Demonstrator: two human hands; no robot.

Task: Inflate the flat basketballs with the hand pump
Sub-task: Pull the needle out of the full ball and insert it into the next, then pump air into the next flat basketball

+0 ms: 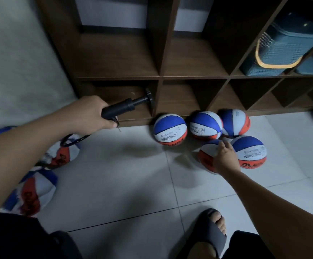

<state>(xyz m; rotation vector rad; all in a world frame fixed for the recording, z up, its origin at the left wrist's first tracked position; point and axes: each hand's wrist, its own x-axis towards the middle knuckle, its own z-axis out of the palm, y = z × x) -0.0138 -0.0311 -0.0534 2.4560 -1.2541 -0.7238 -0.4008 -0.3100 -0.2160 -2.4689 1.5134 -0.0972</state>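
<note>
my left hand (94,114) grips the hand pump (123,107), its shaft pointing far-right; my right hand (225,157) rests spread-fingered on a round ball (207,156).

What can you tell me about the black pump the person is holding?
The hand pump is all black and looks like plastic. It has a thick round barrel, a thinner rod sticking out a little way, and a T-shaped handle at the far end, pointing toward the bottom shelf of the wooden cubby unit. It is held off the floor, tilted slightly upward. The left hand grips its barrel. A thin black hose loops down beneath the hand.
</note>
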